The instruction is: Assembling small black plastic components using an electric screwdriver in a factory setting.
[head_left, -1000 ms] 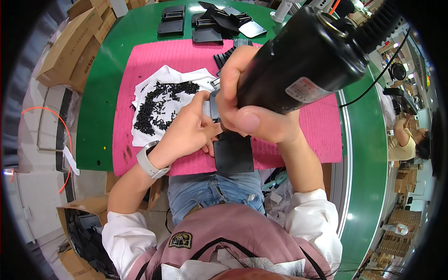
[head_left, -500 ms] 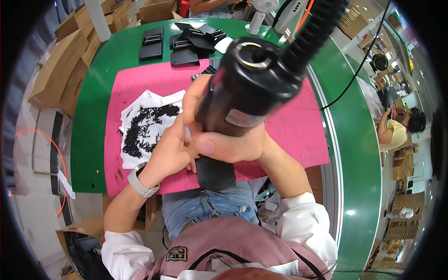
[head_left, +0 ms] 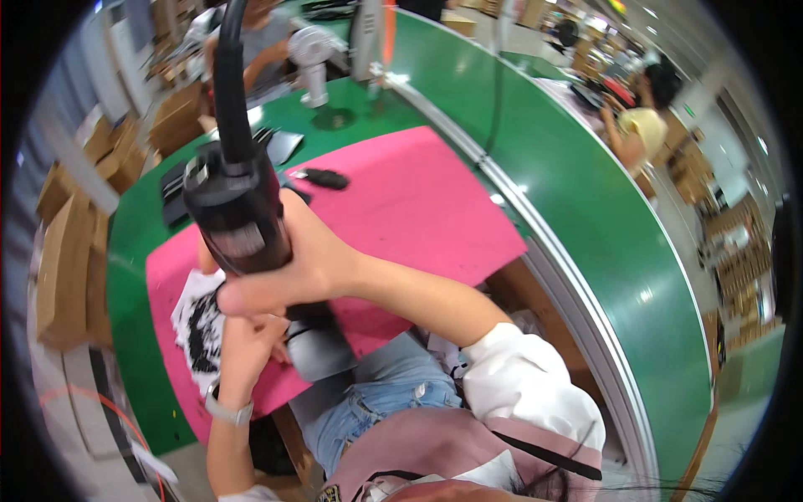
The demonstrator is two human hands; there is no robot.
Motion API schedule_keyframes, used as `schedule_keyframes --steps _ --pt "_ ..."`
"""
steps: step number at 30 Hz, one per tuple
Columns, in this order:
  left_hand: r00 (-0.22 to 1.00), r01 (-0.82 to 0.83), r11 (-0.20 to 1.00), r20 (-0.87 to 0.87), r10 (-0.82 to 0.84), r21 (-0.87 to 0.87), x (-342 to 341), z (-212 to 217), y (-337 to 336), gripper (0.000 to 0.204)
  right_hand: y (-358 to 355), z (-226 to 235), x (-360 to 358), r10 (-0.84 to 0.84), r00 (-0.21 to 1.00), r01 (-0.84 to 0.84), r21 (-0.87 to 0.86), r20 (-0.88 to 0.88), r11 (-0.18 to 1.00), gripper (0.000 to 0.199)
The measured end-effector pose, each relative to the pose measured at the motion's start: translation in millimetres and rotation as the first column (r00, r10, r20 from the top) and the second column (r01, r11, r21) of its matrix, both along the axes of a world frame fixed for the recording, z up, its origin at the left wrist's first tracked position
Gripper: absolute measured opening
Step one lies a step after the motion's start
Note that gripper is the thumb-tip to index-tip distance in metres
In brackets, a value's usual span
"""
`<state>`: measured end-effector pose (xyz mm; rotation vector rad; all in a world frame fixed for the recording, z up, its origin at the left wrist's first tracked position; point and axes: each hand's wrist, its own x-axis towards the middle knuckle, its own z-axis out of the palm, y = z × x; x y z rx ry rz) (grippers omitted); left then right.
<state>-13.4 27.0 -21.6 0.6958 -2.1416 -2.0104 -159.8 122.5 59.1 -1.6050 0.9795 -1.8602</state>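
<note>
A black electric screwdriver (head_left: 238, 209) is upright in my right hand (head_left: 322, 255), its thick cord rising from the top. My fingers are wrapped round its body, and the thumb crosses its lower end. Below it my left hand (head_left: 248, 347), with a watch (head_left: 227, 407) on the wrist, has its fingers curled against the edge of a smooth black plastic part (head_left: 318, 350) at the near edge of the pink mat (head_left: 401, 201). The screwdriver's tip is hidden behind my hands. Beside my left hand, many small black screws (head_left: 202, 330) lie on a white cloth (head_left: 181, 311).
A dark-handled tool (head_left: 324, 177) lies on the mat. Beyond are black parts (head_left: 173, 197), a white fan (head_left: 311, 67) and a person (head_left: 268, 54) across the green table (head_left: 134, 276). A metal rail (head_left: 535, 217) runs along the right; cardboard boxes (head_left: 63, 276) stand left.
The view has turned and tilted, so the mat and table appear swung round and my hands sit farther left. The screwdriver is still in my right hand; the black part stays by my left fingers.
</note>
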Motion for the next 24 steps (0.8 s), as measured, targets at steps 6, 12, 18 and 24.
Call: schedule_keyframes --steps 6,12,18,24 --pt "0.996 -0.065 0.973 -0.075 0.050 -0.221 11 12 23 0.068 53 -3 -77 -0.530 0.840 0.453 0.390 0.116 0.802 0.066" --pt "0.980 -0.129 0.893 -0.194 0.048 -0.432 11 25 57 0.060 94 -70 -132 -0.536 0.009 0.999 0.028 -0.844 -0.027 0.064" --pt "0.871 -0.335 0.621 -0.483 -0.082 -0.709 8 33 55 0.022 72 -18 -69 -0.649 0.196 0.720 -0.342 -0.735 0.604 0.042" --pt "0.812 -0.316 0.250 -0.397 -0.429 -0.915 13 61 47 0.030 61 -10 -24 0.102 0.400 0.264 0.221 -0.911 0.939 0.044"
